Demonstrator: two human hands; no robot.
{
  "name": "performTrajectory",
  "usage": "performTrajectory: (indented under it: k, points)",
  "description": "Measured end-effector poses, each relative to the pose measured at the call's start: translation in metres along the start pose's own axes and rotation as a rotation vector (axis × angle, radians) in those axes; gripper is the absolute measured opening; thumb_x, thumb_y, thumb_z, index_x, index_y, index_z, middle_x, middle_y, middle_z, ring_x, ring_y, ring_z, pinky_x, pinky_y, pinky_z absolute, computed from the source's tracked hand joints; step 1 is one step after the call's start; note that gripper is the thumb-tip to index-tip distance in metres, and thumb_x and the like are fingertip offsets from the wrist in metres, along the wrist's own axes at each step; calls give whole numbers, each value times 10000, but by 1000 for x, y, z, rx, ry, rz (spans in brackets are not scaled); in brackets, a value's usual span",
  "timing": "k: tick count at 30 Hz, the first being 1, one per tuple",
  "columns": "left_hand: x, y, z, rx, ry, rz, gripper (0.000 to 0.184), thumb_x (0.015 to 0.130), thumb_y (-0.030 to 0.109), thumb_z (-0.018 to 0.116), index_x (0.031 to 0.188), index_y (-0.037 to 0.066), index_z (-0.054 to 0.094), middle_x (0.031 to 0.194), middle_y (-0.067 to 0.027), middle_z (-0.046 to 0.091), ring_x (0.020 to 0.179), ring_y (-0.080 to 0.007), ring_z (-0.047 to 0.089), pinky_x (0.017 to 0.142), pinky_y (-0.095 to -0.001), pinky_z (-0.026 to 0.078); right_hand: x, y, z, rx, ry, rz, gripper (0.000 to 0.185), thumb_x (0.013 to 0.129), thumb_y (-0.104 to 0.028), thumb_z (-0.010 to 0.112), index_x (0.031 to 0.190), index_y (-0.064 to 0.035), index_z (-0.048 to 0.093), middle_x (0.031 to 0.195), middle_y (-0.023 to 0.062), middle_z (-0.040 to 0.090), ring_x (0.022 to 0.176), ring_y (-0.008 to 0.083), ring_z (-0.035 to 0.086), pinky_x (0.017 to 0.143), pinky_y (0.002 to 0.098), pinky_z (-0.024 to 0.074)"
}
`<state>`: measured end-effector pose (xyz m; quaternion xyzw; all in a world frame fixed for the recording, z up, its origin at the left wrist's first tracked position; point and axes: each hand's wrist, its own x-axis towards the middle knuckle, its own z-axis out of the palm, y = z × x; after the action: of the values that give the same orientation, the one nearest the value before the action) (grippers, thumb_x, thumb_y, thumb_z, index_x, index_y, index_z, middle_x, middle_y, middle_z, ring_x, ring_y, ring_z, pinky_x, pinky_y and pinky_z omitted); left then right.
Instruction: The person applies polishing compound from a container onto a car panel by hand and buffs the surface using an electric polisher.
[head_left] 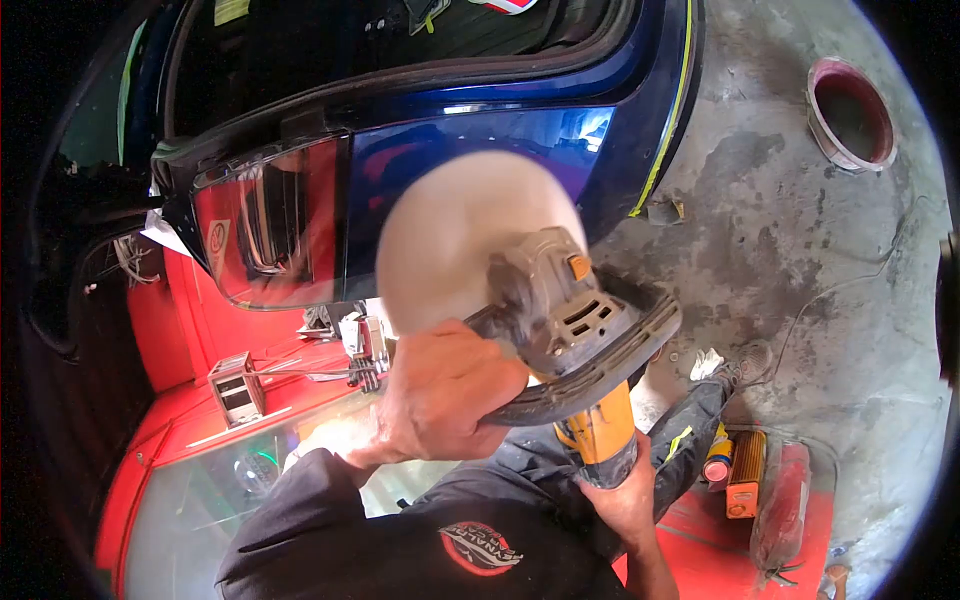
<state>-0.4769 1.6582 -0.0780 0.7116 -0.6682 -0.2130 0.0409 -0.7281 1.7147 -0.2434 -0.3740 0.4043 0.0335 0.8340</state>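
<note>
A yellow and grey car polisher [560,320] is between my hands, its round white pad [460,220] smeared by motion. My left hand [450,385] is closed around one side of the polisher's dark loop handle [590,365]. Lower down, my right hand [625,490] wraps around the yellow body; some of its fingers are hidden behind the tool. Beyond the pad is a shiny dark blue car panel [480,130], which the pad partly covers. Whether pad and panel touch, I cannot tell.
Left of the pad is a side window [270,220] with red reflections. A bucket [850,115] stands on the stained concrete floor [740,130], and a thin cord [795,320] runs across it. Near my leg are an orange box [745,475] and a spray can [718,460].
</note>
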Motion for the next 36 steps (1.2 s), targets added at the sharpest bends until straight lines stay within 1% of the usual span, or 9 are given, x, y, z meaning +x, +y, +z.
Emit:
performTrajectory:
  k: [1, 5, 11, 15, 18, 25, 28, 32, 36]
  points:
    - [10, 2, -4, 15, -36, -11, 285, 531, 46, 711, 795, 70, 606, 638, -42, 494, 554, -260, 558, 558, -379, 438, 2, 1, -1, 6, 16, -33, 874, 628, -84, 888, 1354, 11, 411, 1180, 158, 643, 1104, 252, 633, 1002, 386, 475]
    - [29, -13, 4, 4, 42, 61, 294, 548, 51, 723, 817, 81, 609, 639, -44, 480, 564, -269, 558, 561, -382, 435, 19, -12, -9, 1, 109, -75, 842, 639, -72, 878, 1339, 7, 417, 1168, 163, 642, 1098, 254, 633, 988, 387, 480]
    - [16, -6, 9, -28, -81, -20, 265, 572, 58, 726, 800, 89, 594, 642, -42, 500, 578, -274, 567, 584, -380, 453, 6, 6, -8, 33, 68, 1, 864, 628, -98, 892, 1344, 9, 421, 1167, 159, 648, 1093, 244, 639, 986, 384, 486]
    - [12, -5, 16, -18, -102, -38, 259, 588, 67, 726, 810, 94, 595, 650, -44, 502, 586, -273, 569, 594, -376, 459, -2, 10, -9, -14, 22, 66, 857, 686, -141, 864, 1401, 11, 418, 1228, 221, 671, 1167, 274, 657, 997, 381, 499]
    - [32, -12, 17, -20, -80, 24, 263, 594, 72, 728, 815, 92, 587, 653, -48, 500, 586, -274, 567, 580, -381, 448, 4, 1, -11, 46, 87, 70, 854, 636, -96, 883, 1348, 16, 425, 1159, 162, 659, 1082, 239, 646, 987, 385, 487]
    - [64, -28, 27, -37, 64, 75, 283, 580, 55, 733, 798, 89, 556, 658, -73, 498, 579, -310, 549, 544, -392, 410, 23, -17, -26, -63, 197, -100, 821, 685, -107, 859, 1364, 36, 419, 1190, 201, 669, 1114, 247, 663, 977, 382, 503]
    - [56, -20, 23, -31, 15, 53, 273, 590, 54, 738, 790, 90, 556, 653, -69, 498, 573, -308, 548, 542, -390, 410, 17, -10, -21, 2, 168, -36, 765, 663, -88, 888, 1281, 23, 451, 1121, 142, 658, 1051, 220, 644, 951, 368, 496]
    - [52, -19, 27, -46, -18, 44, 265, 612, 55, 745, 804, 94, 566, 655, -65, 504, 573, -304, 553, 544, -393, 412, 11, -14, -20, 65, 159, 34, 766, 670, -74, 879, 1297, 26, 450, 1131, 145, 658, 1056, 225, 643, 956, 366, 495]
    - [76, -28, 37, -32, 42, 108, 267, 627, 52, 744, 825, 93, 570, 659, -68, 507, 586, -306, 564, 546, -392, 410, 26, -14, -28, 14, 193, -36, 788, 661, -44, 857, 1324, 37, 437, 1155, 162, 648, 1085, 237, 635, 973, 370, 487]
